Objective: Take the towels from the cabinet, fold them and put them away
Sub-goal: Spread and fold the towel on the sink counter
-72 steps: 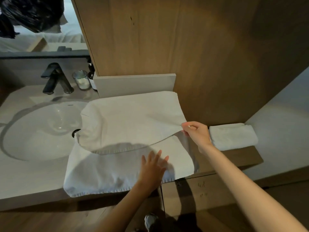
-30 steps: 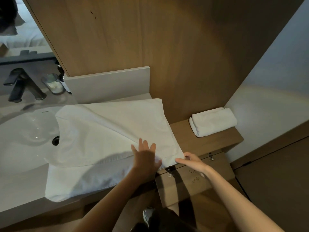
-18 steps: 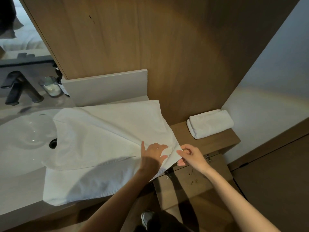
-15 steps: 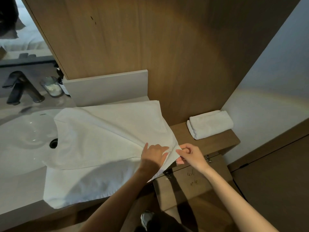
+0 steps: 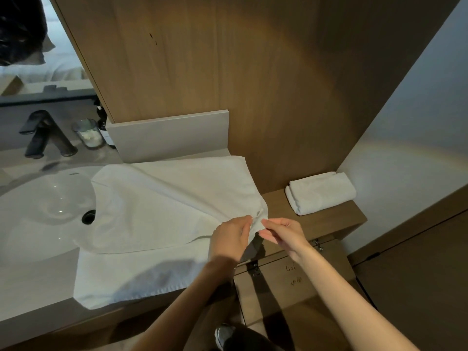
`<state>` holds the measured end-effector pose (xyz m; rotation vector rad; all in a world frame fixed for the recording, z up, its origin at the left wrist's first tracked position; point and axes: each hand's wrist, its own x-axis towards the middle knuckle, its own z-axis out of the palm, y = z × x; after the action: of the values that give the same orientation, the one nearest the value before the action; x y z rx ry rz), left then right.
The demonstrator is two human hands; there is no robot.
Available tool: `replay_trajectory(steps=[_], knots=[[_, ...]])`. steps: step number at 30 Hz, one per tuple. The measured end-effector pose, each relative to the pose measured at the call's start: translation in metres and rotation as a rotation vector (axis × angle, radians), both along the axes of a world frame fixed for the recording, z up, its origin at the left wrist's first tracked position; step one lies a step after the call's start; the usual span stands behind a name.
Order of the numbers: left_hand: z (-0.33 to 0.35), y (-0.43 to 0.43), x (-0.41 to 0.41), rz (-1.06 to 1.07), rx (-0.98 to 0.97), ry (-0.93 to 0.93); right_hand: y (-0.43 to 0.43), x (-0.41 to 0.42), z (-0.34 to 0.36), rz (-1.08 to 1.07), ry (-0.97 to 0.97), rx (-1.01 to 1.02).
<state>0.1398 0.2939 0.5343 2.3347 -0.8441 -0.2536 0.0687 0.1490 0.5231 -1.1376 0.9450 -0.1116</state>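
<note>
Right of frame centre, left hand (image 5: 231,238) and right hand (image 5: 283,233) both pinching one lifted corner of the white towel (image 5: 162,214). Rest of towel spread over the countertop (image 5: 33,282), overlapping the sink (image 5: 38,206). Folded towel (image 5: 320,192) on the wooden ledge (image 5: 326,220) farther right.

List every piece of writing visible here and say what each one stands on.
"43(" or the like, handwritten on the wooden cabinet door: too faint to read surely.
A second handwritten scrawl beneath it on the same door: illegible.
Label on the dark bottle by the glass jar: too small to read.
</note>
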Motion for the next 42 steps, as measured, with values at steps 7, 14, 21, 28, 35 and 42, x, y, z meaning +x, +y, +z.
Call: replay_trajectory(steps=[7, 14, 21, 28, 35, 42], knots=[[-0.003, 0.005, -0.003, -0.07, 0.059, -0.014, 0.003, 0.003, 0.008, -0.031, 0.009, 0.106], [-0.001, 0.004, -0.002, -0.183, 0.172, -0.069, 0.0, -0.001, 0.018, 0.041, -0.019, 0.062], [-0.004, 0.002, -0.002, -0.163, 0.111, -0.013, -0.001, 0.0, 0.022, 0.152, -0.08, 0.066], [-0.007, 0.005, 0.001, -0.167, 0.05, -0.023, 0.002, 0.004, 0.015, 0.088, -0.108, 0.086], [-0.013, 0.002, 0.002, -0.207, 0.103, -0.027, 0.009, 0.004, 0.014, 0.086, -0.057, -0.119], [-0.028, 0.006, 0.001, -0.145, 0.04, 0.034, 0.02, 0.019, 0.004, 0.046, 0.083, -0.311]])
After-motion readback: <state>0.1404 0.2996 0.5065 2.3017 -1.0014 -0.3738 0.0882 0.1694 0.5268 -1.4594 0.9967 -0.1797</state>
